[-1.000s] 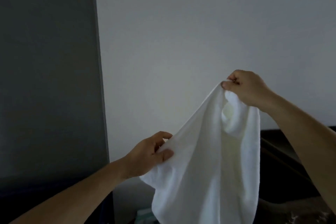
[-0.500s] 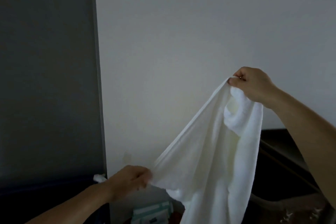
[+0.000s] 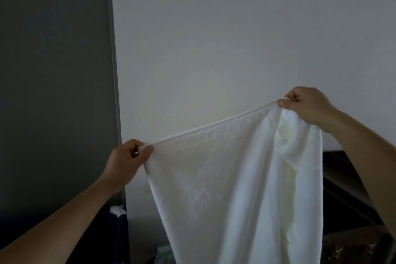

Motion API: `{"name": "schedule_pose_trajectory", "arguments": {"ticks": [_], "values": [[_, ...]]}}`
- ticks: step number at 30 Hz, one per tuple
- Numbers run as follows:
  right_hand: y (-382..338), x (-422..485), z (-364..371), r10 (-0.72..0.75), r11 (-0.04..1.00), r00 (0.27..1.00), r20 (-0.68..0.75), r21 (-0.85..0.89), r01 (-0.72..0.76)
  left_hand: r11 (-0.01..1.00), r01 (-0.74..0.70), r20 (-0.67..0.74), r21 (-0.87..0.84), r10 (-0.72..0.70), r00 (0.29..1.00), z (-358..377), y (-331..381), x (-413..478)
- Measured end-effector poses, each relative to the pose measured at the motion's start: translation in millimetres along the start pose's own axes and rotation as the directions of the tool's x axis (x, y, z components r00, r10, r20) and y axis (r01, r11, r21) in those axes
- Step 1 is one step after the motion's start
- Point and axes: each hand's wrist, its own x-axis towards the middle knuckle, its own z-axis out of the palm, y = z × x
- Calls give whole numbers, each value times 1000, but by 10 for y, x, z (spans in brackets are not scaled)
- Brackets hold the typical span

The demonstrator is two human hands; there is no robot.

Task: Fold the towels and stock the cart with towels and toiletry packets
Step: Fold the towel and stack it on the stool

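- Left hand (image 3: 126,161) fingers pinch white terry towel (image 3: 231,178) at its near-left top corner.
- Right hand (image 3: 308,105) fingers pinch far-right corner, stretching edge taut, likely for folding.

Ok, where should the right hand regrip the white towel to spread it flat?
Probably the top hem's far corner, taken from above with a pinch. The left hand pinches one end and the hem runs taut to the right hand, but the towel bunches in loose folds below that grip.
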Motion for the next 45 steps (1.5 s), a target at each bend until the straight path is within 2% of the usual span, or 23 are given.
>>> {"name": "schedule_pose_trajectory", "arguments": {"ticks": [2,5,7,10,14,18,21,23,26,31,35,40,43,45], "values": [[20,-15,-22,11,1000,1000,-4,3,-11,999,4,-25,-41,-5,1000,25,49,12],[60,-58,-41,39,999,999,9,32,-39,975,61,-43,-213,-71,997,1,68,34],[75,-91,-49,47,997,998,29,52,-49,950,118,19,-289,-117,993,-33,75,30],[75,-155,-59,50,996,998,49,76,-54,865,291,164,-409,-244,956,-78,48,55],[116,-202,-61,82,991,990,115,99,-93,799,395,182,-454,-351,918,-170,58,183],[271,-207,-132,206,959,959,195,154,-238,666,508,262,-546,-440,859,-173,351,409],[352,-241,-88,291,909,951,108,277,-310,611,594,358,-522,-475,804,14,696,474],[307,-284,57,293,907,956,-6,320,-275,599,603,362,-526,-484,797,274,931,426],[108,-404,308,239,912,962,-135,371,-175,621,583,324,-524,-488,811,729,1235,293],[-338,-736,641,-7,969,983,-183,241,51,710,540,285,-452,-458,842,1304,1520,85],[-552,-922,856,-160,977,986,-39,136,164,755,482,313,-444,-374,873,1435,1617,-54],[-680,-1012,867,-180,983,982,52,44,177,837,385,255,-388,-304,918,1361,1580,-161],[-765,-1045,882,-206,977,975,79,-43,210,857,361,291,-367,-263,920,1352,1563,-230],[-826,-1063,892,-251,953,957,147,-137,271,887,333,307,-318,-236,922,1357,1554,-284]]}}
